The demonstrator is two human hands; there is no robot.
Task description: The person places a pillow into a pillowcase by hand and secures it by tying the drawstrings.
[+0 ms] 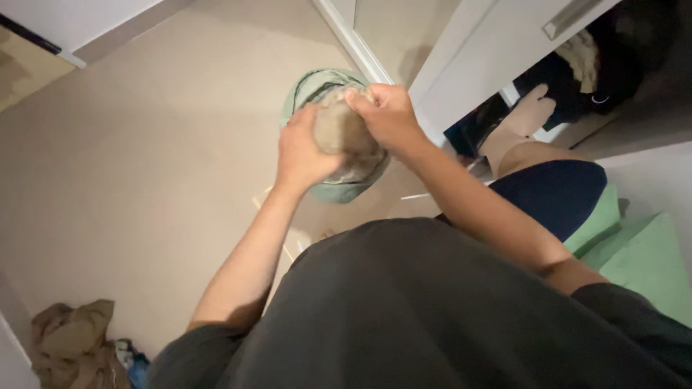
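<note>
Hands meet at chest height over a pale green bucket hat, which we take as our landmark. Our left hand cups the hat's near left side, fingers curled tight against a wad of greyish-tan fabric pressed into the hat's crown. Our right hand clenches the top of that same wad, just above the hat. Beneath the hat lies beige tiled floor. Right of the hat stands a white door, with dark clothes in the opening behind it. Far below-left of the hat, a heap of tan cloth rests on the floor. Below-right of the hat, green bedding shows.
</note>
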